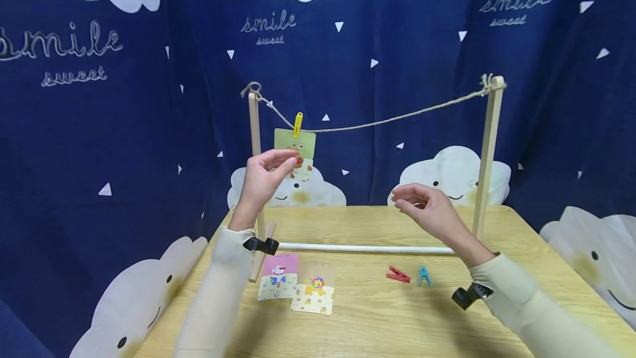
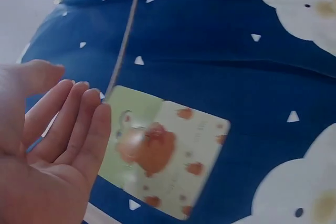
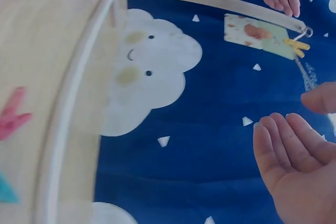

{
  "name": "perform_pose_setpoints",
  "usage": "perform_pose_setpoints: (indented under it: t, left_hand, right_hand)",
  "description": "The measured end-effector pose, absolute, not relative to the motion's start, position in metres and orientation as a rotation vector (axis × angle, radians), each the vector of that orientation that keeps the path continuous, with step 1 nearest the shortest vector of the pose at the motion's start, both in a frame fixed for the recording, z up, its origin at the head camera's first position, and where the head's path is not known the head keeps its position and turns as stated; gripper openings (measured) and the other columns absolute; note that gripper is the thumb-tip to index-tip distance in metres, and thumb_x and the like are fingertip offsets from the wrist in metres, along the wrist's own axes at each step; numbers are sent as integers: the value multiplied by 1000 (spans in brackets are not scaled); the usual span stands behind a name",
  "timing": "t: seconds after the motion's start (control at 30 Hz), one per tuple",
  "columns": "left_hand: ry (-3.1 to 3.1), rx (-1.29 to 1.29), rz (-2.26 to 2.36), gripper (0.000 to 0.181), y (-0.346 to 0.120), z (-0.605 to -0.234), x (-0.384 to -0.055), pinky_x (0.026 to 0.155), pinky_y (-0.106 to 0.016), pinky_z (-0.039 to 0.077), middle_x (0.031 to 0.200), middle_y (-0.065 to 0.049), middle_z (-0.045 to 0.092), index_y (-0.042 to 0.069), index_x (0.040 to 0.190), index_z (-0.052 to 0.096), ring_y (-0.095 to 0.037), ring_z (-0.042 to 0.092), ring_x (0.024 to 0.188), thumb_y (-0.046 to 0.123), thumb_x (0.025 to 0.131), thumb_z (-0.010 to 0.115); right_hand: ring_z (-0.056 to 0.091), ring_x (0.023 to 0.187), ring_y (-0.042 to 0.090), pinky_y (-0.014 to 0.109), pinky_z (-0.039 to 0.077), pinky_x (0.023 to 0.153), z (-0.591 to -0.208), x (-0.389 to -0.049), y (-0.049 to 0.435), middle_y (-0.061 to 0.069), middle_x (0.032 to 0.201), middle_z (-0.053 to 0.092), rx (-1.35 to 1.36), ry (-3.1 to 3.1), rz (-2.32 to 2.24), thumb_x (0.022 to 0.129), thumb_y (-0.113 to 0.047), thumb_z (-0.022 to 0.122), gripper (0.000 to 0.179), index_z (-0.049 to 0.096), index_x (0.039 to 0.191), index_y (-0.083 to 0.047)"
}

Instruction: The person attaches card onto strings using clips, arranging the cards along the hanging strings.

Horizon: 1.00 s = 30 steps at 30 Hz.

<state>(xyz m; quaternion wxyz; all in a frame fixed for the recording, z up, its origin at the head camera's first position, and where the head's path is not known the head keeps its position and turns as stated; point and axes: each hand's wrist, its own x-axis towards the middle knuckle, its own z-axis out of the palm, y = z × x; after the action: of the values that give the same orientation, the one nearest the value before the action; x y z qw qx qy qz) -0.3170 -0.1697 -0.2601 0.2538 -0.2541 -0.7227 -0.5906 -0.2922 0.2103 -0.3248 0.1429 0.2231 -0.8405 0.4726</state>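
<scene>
Hanging card: one green-and-white card with a brown bear (image 1: 306, 153), hung from the twine (image 1: 387, 121) near its left end by a yellow clothespin (image 1: 297, 124).
Left hand: the left hand (image 1: 262, 178) is raised near the hanging card, fingers gently bent, thumb set apart from them, nothing held; in the head view it covers part of the card.
Right hand: the right hand (image 1: 432, 211) is raised in front of the right post (image 1: 488, 153), well apart from the hanging card, fingers loosely bent, a gap between thumb and fingertips, nothing held.
Frame: two wooden posts, the left post (image 1: 255, 126) and the right one, with the twine tied to both tops; one white rod (image 1: 358, 248) runs low between them, its right end hidden by the right wrist. A flat wooden foot (image 1: 258, 267) lies by the left post, partly behind the left forearm.
Cards on the table (image 1: 367, 319): two, side by side; a pink-topped card (image 1: 278, 276) and a lion card (image 1: 314, 289).
Clothespins: three in all; besides the yellow, a red clothespin (image 1: 398, 275) and a teal clothespin (image 1: 424, 276) lie close together on the table.
Wrists: one black wrist strap on each.
Writing: "smile sweet" three times on the blue cloud-print curtain (image 1: 422, 15); card lettering too small to read.
</scene>
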Motion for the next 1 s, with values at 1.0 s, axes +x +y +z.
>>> perform_pose_setpoints:
  t: [1.0]
  left_hand:
    - [-2815, -788, -1436, 25, -161, -423, -321, 92, -38, 57, 108, 0, 77, 14, 120, 76, -17, 72, 99, 26, 97, 74]
  right_hand:
    - [68, 94, 14, 26, 53, 74, -456, -272, 276, 6, 109, 75, 239, -2713, 1327, 97, -37, 74, 47, 66, 129, -5]
